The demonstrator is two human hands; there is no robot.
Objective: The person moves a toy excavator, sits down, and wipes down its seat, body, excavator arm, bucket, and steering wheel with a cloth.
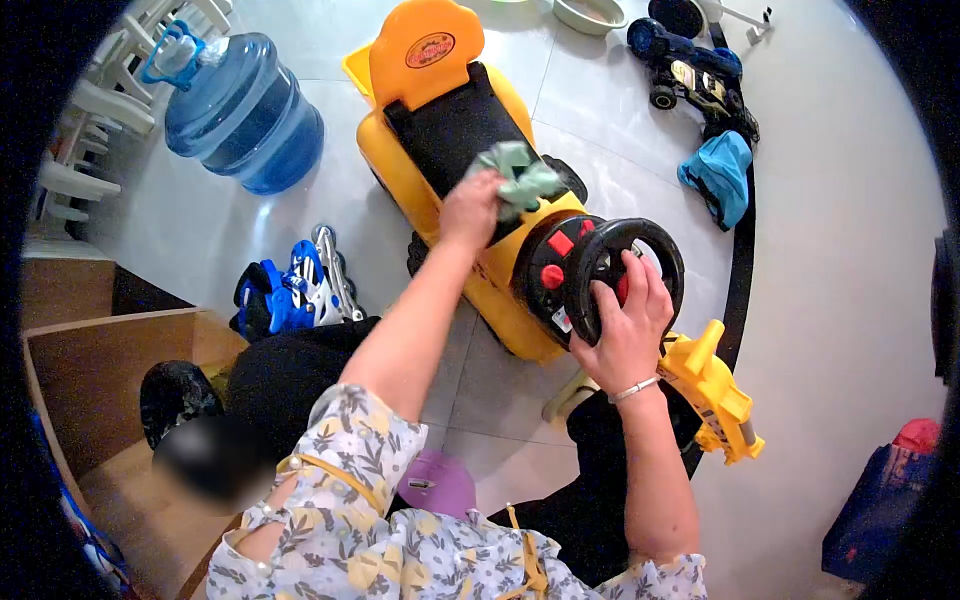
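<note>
A yellow ride-on toy car (385, 145) with a black seat and an orange backrest stands in front of me. My left hand (468, 210) is closed around a crumpled green cloth (522, 180), held over the front of the seat. My right hand (632, 325) grips the toy's black steering wheel (672, 262), fingers bent over the rim. Behind the wheel is a black dashboard with red buttons (553, 278). A yellow plastic part (712, 390), jointed like a loader arm, sticks out just beyond my right hand.
A large blue water bottle (245, 110) and inline skates (300, 285) are at left, above an open cardboard box (115, 345). A toy truck (695, 75), a blue cloth item (720, 175) and a basin (590, 14) lie at upper right. A dark blue bag (875, 510) sits lower right.
</note>
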